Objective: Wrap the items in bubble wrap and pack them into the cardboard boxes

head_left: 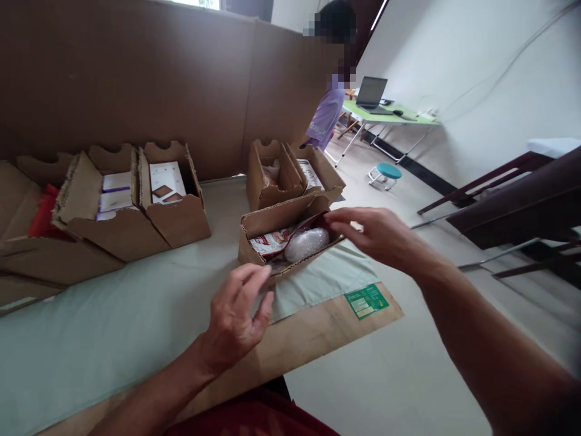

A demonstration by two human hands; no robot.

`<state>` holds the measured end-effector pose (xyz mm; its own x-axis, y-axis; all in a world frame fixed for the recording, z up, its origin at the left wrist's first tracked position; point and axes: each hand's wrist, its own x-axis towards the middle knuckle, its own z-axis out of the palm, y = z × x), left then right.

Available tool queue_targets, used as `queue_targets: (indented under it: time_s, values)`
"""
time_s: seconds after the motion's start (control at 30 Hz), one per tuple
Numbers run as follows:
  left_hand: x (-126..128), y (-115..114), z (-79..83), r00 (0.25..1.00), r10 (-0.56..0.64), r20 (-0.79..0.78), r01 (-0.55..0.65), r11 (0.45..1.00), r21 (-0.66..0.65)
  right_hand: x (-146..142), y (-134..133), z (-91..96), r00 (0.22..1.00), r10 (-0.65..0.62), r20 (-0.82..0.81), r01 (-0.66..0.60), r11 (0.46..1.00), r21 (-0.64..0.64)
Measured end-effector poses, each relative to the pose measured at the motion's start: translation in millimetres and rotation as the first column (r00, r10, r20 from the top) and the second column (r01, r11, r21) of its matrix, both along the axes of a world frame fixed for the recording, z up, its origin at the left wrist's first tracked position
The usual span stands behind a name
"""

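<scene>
In the head view, your left hand (236,315) is by the near left corner of a cardboard box (281,217), with its fingers bent and its thumb held apart from them. Your right hand (381,237) is at the right end of the same box. Its fingers and thumb are at a dark red packet (314,223), but you cannot tell if they grip it. The dark red packet is inside the box, along with a red and white packet (271,241) and a shiny clear bundle (307,244). The box sits on a pale cloth (181,303) on the table (313,338). A green label (367,301) is near the table's corner. Two more boxes (275,197) stand just behind, and others (179,227) stand in a row to the left.
</scene>
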<state>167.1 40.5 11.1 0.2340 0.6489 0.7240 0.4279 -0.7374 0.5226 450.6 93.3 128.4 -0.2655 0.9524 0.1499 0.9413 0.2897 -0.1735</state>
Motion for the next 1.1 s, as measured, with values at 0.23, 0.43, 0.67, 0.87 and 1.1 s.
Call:
queue_targets:
  time_s: [0.23, 0.43, 0.67, 0.87, 1.1]
  values:
    - [8, 10, -36.4, 0.981, 0.129, 0.147, -0.042, 0.871, -0.49, 63, -35, -54.5, 0.785, -0.244, -0.57, 0.222, 0.969, -0.109]
    - [34, 33, -45.4, 0.923, 0.031, 0.383, 0.207, 0.8, -0.563, 29, 6, -112.2, 0.361, -0.14, -0.922, 0.043, 0.99, -0.133]
    - [12, 17, -45.2, 0.816, -0.013, 0.578, 0.357, 0.798, -0.485, -26, -40, -138.0, 0.171, -0.074, -0.982, 0.303, 0.953, -0.019]
    - [-59, -36, -45.1, 0.773, 0.168, 0.611, 0.246, 0.809, -0.534, -105, -82, -134.1, 0.177, -0.065, -0.982, 0.214, 0.977, -0.027]
    - [-78, -12, -5.4, 0.738, 0.198, 0.645, 0.124, 0.9, -0.418, -141, -42, -88.4, 0.111, 0.083, -0.99, 0.063, 0.994, 0.091]
